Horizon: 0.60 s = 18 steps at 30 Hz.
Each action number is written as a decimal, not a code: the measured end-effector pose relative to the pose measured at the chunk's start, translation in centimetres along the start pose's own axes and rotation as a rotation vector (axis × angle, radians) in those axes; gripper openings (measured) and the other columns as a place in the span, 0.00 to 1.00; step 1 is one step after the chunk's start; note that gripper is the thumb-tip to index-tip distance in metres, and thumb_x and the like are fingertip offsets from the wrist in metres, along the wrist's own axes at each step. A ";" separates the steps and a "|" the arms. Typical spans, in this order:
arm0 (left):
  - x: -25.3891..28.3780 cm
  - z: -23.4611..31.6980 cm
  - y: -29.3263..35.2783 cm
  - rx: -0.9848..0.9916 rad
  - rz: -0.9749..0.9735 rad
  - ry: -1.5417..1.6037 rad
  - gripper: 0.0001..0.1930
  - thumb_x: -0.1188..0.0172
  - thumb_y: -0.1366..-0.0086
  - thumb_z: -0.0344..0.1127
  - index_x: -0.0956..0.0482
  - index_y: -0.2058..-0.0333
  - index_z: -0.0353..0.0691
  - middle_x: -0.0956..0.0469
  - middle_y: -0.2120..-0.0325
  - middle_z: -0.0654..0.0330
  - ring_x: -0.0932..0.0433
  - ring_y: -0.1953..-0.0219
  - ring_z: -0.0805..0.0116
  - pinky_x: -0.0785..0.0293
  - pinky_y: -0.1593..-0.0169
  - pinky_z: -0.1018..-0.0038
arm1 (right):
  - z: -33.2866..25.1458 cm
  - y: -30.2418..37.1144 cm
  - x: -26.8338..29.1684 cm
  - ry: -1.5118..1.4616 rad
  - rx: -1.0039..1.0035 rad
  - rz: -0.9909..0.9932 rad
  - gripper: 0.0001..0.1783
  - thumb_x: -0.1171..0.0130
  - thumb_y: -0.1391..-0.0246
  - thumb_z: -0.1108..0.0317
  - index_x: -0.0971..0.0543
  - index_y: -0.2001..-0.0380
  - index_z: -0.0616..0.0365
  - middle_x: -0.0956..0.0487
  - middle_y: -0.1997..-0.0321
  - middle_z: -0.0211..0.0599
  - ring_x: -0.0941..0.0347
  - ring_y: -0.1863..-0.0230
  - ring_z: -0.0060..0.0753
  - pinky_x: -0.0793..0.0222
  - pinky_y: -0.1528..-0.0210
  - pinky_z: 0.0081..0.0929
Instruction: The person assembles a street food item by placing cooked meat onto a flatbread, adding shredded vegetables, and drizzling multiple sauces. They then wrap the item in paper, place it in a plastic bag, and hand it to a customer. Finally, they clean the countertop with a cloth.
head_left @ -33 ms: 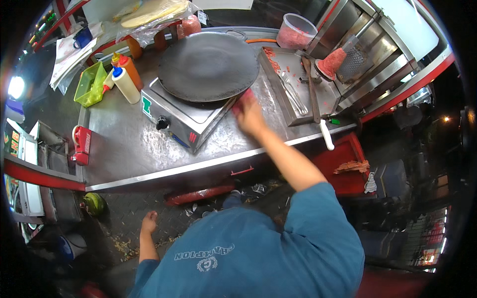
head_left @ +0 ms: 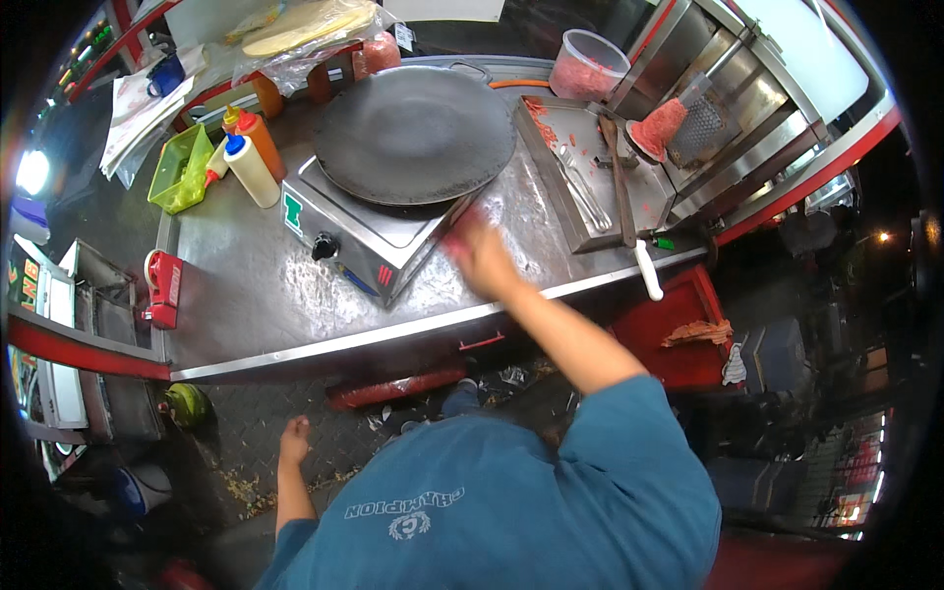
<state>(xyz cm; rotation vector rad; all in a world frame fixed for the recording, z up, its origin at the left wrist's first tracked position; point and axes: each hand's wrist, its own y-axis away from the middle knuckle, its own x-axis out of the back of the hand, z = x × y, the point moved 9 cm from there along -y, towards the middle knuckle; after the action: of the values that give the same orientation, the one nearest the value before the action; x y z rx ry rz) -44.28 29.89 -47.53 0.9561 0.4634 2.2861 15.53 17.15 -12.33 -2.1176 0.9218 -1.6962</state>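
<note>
My right hand (head_left: 480,262), smeared by motion, is closed on a pinkish-red cloth (head_left: 456,244). The cloth lies against the steel counter (head_left: 265,315), beside the right side of the gas stove (head_left: 379,231). A wide dark griddle pan (head_left: 415,133) rests on the stove, just beyond that hand. Low on the left, away from the counter, hangs my left hand (head_left: 295,438). Its fingers look loosely bent and apart, with nothing visible in them.
A steel tray (head_left: 649,202) on the right holds tongs (head_left: 584,187) and a wooden spatula (head_left: 618,177); a white-handled tool (head_left: 647,270) overhangs the edge. Sauce bottles (head_left: 252,169), a green basket (head_left: 183,175) and a red container (head_left: 163,288) stand left. A plastic tub (head_left: 588,65) is behind.
My right hand has slid the cloth a little left and toward me along the stove's side. The left hand stays almost where it was.
</note>
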 end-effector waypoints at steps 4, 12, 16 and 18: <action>-0.2 1.0 3.5 0.078 0.027 0.407 0.20 0.44 0.22 0.46 0.23 0.43 0.36 0.19 0.60 0.61 0.18 0.59 0.72 0.24 0.55 0.73 | -16.0 8.4 4.9 -0.642 0.260 -0.658 0.17 0.44 0.50 0.85 0.17 0.58 0.57 0.19 0.50 0.43 0.23 0.43 0.46 0.35 0.32 0.49; -1.0 2.9 3.7 0.047 -0.126 0.354 0.19 0.45 0.22 0.44 0.23 0.43 0.36 0.18 0.62 0.60 0.19 0.61 0.71 0.24 0.57 0.73 | 5.9 6.4 10.6 -0.078 -0.388 -0.019 0.14 0.47 0.42 0.80 0.18 0.55 0.60 0.17 0.55 0.50 0.21 0.52 0.57 0.26 0.49 0.47; -2.4 6.1 2.1 -0.048 -0.293 -0.304 0.23 0.40 0.25 0.48 0.22 0.42 0.35 0.15 0.60 0.55 0.16 0.59 0.66 0.22 0.52 0.68 | -13.9 8.5 5.0 -0.554 0.099 -0.652 0.19 0.46 0.51 0.82 0.20 0.55 0.59 0.18 0.53 0.49 0.22 0.48 0.52 0.26 0.44 0.44; -2.5 6.0 1.6 -0.066 -0.237 -0.239 0.25 0.39 0.27 0.50 0.22 0.42 0.35 0.14 0.56 0.51 0.15 0.55 0.61 0.22 0.49 0.66 | -16.7 7.0 8.7 -0.386 0.196 -0.311 0.19 0.47 0.46 0.79 0.22 0.51 0.60 0.19 0.50 0.51 0.22 0.48 0.55 0.26 0.44 0.45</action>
<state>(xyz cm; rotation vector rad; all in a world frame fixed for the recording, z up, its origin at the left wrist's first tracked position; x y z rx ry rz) -39.17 27.51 -43.95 1.0658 0.3744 1.9355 -1.47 9.26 -5.06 -2.4197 0.3168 -1.3556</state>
